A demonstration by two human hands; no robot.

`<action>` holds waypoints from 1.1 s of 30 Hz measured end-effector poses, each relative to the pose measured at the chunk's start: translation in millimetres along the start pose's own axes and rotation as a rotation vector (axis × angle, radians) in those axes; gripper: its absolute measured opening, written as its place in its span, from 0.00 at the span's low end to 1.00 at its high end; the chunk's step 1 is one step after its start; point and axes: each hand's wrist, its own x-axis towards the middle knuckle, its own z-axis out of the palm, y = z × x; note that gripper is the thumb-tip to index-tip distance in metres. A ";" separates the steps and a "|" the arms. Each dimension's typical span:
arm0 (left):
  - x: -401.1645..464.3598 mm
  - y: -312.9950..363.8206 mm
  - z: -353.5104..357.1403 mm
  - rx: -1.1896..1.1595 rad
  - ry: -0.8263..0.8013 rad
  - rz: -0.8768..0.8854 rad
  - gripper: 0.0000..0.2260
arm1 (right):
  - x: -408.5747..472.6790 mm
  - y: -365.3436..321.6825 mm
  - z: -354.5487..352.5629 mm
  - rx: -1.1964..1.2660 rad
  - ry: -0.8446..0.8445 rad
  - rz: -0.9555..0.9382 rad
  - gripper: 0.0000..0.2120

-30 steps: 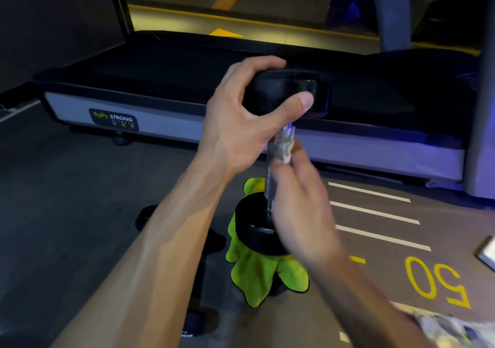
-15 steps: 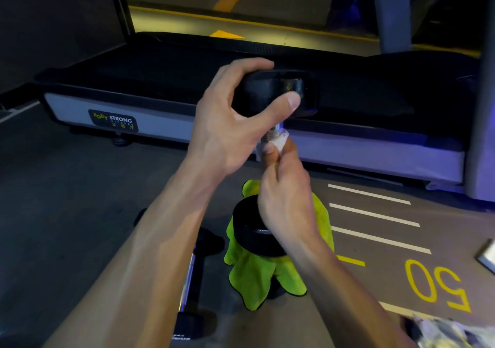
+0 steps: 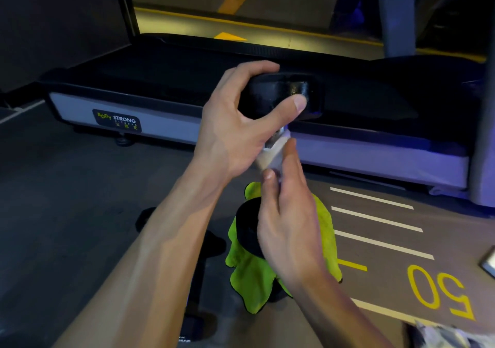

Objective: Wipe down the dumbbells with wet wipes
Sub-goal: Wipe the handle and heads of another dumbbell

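Two dumbbells [image 3: 278, 95] [image 3: 198, 280], one wipe [image 3: 270, 157], one green cloth [image 3: 251, 275].

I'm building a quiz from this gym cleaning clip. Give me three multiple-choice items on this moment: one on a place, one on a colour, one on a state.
1. Where does the left hand grip the dumbbell?
A. its lower head
B. its upper head
C. its handle

2. What colour is the cloth on the floor under the dumbbell?
A. bright green
B. red
C. white

3. How does the right hand hold the wet wipe?
A. it lets the wipe lie on the floor
B. it presses the wipe flat on the treadmill
C. it holds the wipe against the handle

Answers:
1 B, the fingers and thumb curl round the top black head.
2 A, green folds show round the lower head.
3 C, the white wipe sits on the metal handle at the fingertips.
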 end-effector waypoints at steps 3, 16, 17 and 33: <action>-2.2 0.6 1.8 -0.011 0.001 0.009 0.23 | 13.9 10.9 -4.3 -0.053 0.115 -0.023 0.12; -5.1 7.5 13.8 0.012 -0.004 0.073 0.23 | 58.9 -13.8 -15.5 0.465 0.152 0.492 0.23; -5.5 7.6 13.9 0.009 -0.007 0.071 0.23 | 50.2 -15.1 -18.8 0.375 0.112 0.454 0.24; -5.6 1.5 0.9 -0.021 0.025 0.006 0.22 | 17.2 36.1 -34.1 -0.187 -0.324 0.046 0.09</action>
